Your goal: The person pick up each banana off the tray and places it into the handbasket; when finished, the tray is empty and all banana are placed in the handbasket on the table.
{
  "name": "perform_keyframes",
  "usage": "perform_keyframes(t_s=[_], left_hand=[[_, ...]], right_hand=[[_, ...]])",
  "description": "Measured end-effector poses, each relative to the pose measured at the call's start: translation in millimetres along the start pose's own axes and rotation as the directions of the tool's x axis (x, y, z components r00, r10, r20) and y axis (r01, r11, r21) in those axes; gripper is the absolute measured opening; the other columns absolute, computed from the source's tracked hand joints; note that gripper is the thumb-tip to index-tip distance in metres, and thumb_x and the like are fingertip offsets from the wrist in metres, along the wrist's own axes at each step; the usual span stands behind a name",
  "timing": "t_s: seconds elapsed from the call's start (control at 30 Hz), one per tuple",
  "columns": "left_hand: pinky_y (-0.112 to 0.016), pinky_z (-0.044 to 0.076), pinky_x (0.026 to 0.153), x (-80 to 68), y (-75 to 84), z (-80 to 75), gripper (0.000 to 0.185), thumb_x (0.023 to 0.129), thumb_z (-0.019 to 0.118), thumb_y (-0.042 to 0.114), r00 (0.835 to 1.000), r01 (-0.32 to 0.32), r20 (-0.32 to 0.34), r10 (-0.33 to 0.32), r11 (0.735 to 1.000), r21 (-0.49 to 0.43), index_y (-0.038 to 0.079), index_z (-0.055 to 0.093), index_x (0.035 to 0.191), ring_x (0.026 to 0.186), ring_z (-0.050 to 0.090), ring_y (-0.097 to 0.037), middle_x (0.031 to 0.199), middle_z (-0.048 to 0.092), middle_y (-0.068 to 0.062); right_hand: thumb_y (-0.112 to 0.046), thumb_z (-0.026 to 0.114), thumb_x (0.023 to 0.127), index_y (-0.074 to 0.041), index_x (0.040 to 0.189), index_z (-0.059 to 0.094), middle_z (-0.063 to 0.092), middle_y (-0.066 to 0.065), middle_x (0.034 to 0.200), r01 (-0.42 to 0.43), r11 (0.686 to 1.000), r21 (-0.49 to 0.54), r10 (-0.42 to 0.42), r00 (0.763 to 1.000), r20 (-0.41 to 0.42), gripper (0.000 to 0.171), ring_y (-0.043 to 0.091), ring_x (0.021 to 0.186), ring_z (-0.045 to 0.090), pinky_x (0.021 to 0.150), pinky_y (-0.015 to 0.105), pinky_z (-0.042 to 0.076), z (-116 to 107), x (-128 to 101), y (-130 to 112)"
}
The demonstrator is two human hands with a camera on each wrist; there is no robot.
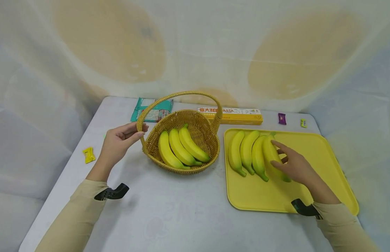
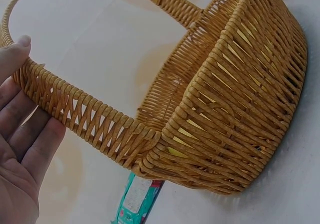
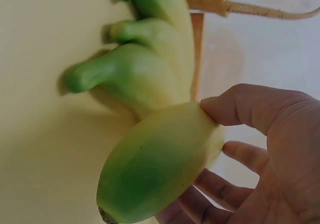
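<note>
My left hand point(image 1: 119, 141) holds the left side of the arched handle of a wicker basket point(image 1: 215, 148); in the left wrist view its thumb and fingers point(image 2: 37, 146) lie on either side of the woven handle point(image 2: 75, 106). Three yellow bananas point(image 1: 182, 148) lie inside the basket. Over a yellow tray point(image 1: 317, 154), my right hand point(image 1: 295, 164) grips a banana point(image 3: 155, 164) between thumb and fingers, its green tip toward the right wrist camera. Three other bananas point(image 1: 246, 152) lie side by side on the tray, just left of the gripped one.
Behind the basket lie a teal packet point(image 1: 154, 109) and a yellow pasta box point(image 1: 235, 116). Small wrapped sweets sit on the white table: a yellow one point(image 1: 89, 154) at left, a purple one point(image 1: 281, 118) and a green one point(image 1: 303, 123) behind the tray.
</note>
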State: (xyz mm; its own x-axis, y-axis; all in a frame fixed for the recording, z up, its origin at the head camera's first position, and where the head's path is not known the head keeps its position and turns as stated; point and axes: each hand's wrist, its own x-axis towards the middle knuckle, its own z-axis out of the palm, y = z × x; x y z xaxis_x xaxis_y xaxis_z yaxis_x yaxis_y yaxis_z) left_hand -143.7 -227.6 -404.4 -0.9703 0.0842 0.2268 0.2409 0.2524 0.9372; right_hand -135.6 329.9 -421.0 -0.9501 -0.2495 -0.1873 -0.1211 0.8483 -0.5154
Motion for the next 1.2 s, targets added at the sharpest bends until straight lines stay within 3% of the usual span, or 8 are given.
perform_keyframes(t_s=[0.27, 0.5, 0.67, 0.93, 1.07, 1.2], left_hand=[[-0.02, 0.053, 0.097, -0.4, 0.6, -0.1, 0.035, 0.098, 0.071, 0.021, 1.0, 0.004, 0.001, -0.004, 1.0, 0.006, 0.003, 0.07, 0.129, 0.113, 0.069, -0.01, 0.12, 0.074, -0.007], [-0.021, 0.053, 0.097, -0.6, -0.1, -0.2, 0.034, 0.098, 0.071, 0.02, 1.0, 0.001, 0.0, -0.001, 1.0, 0.008, 0.004, 0.07, 0.128, 0.112, 0.069, -0.01, 0.12, 0.074, -0.008], [-0.021, 0.053, 0.096, -0.3, -0.7, -0.5, 0.034, 0.098, 0.071, 0.019, 1.0, -0.007, -0.001, 0.007, 1.0, 0.006, 0.004, 0.07, 0.128, 0.112, 0.069, -0.01, 0.12, 0.073, -0.009], [-0.021, 0.053, 0.096, 0.2, 0.2, -0.3, 0.034, 0.098, 0.071, 0.02, 1.0, -0.004, 0.002, 0.004, 1.0, 0.009, 0.004, 0.07, 0.128, 0.112, 0.069, -0.01, 0.12, 0.074, -0.008], [-0.021, 0.054, 0.095, 0.0, 0.5, 0.0, 0.035, 0.097, 0.072, 0.021, 1.0, 0.002, -0.006, -0.002, 1.0, 0.02, 0.004, 0.07, 0.128, 0.11, 0.07, -0.01, 0.12, 0.074, -0.009], [-0.021, 0.054, 0.096, 0.0, 0.6, 0.3, 0.034, 0.098, 0.071, 0.02, 1.0, 0.004, -0.005, -0.004, 1.0, 0.014, 0.004, 0.07, 0.128, 0.111, 0.07, -0.011, 0.12, 0.073, -0.009]], right_hand=[[-0.03, 0.069, 0.099, -0.014, 0.159, 0.035, 0.056, 0.017, 0.136, 0.143, 0.988, 0.061, -0.147, 0.987, 0.062, 0.071, 0.031, 0.104, 0.062, 0.076, 0.038, 0.057, -4, -7, -34], [-0.029, 0.071, 0.098, -0.022, 0.156, 0.042, 0.056, 0.004, 0.14, 0.314, 0.945, 0.09, -0.322, 0.941, 0.102, 0.065, 0.02, 0.101, 0.062, 0.083, 0.041, 0.056, 1, -5, -61], [-0.027, 0.072, 0.098, -0.027, 0.156, 0.043, 0.056, -0.002, 0.141, 0.373, 0.924, 0.079, -0.381, 0.915, 0.132, 0.065, 0.015, 0.103, 0.061, 0.081, 0.038, 0.055, 0, 1, -84], [-0.024, 0.072, 0.097, -0.023, 0.154, 0.046, 0.057, -0.002, 0.141, 0.468, 0.879, 0.095, -0.477, 0.86, 0.182, 0.063, 0.013, 0.108, 0.06, 0.083, 0.038, 0.058, 6, 26, -122], [-0.025, 0.071, 0.097, -0.023, 0.156, 0.043, 0.06, -0.002, 0.134, 0.458, 0.883, 0.104, -0.47, 0.854, 0.224, 0.066, 0.015, 0.109, 0.059, 0.085, 0.042, 0.058, 12, 44, -142], [-0.027, 0.07, 0.097, -0.022, 0.157, 0.042, 0.062, 0.002, 0.131, 0.459, 0.884, 0.086, -0.465, 0.851, 0.242, 0.066, 0.018, 0.102, 0.062, 0.08, 0.036, 0.056, 19, 66, -161]])
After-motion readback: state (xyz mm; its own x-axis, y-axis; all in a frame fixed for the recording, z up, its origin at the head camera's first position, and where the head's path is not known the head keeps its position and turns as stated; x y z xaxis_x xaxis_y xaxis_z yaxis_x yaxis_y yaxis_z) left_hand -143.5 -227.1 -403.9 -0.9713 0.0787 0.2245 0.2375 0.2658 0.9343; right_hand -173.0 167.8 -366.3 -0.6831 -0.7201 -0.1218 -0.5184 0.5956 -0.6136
